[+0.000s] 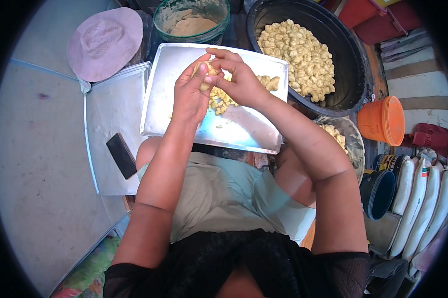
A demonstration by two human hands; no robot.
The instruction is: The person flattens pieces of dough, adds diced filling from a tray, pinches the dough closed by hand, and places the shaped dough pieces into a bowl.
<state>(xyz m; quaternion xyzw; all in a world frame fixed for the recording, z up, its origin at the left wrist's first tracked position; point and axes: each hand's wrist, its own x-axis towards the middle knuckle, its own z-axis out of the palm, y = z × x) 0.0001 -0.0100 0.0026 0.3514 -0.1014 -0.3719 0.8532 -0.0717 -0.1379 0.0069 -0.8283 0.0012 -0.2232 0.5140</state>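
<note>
A small lump of pale yellow dough [212, 71] is held between both hands above a shiny metal tray [157, 94]. My left hand [190, 94] is closed round its left side, thumb pressed against it. From the right, my right hand [244, 82] pinches the same lump with thumb and fingertips. Below the hands, small yellow cubes [219, 103] lie heaped on the tray, partly hidden by my fingers. A few shaped dough lumps [269, 83] sit at the tray's right side, just beyond my right wrist.
A large black tub [350, 94] behind on the right holds many dough lumps [298, 59]. Beside it stand a green-rimmed tub of powder [192, 25] and an orange bucket [383, 120]. At left are a pink hat [105, 39] and a phone [121, 155] on another tray [102, 114].
</note>
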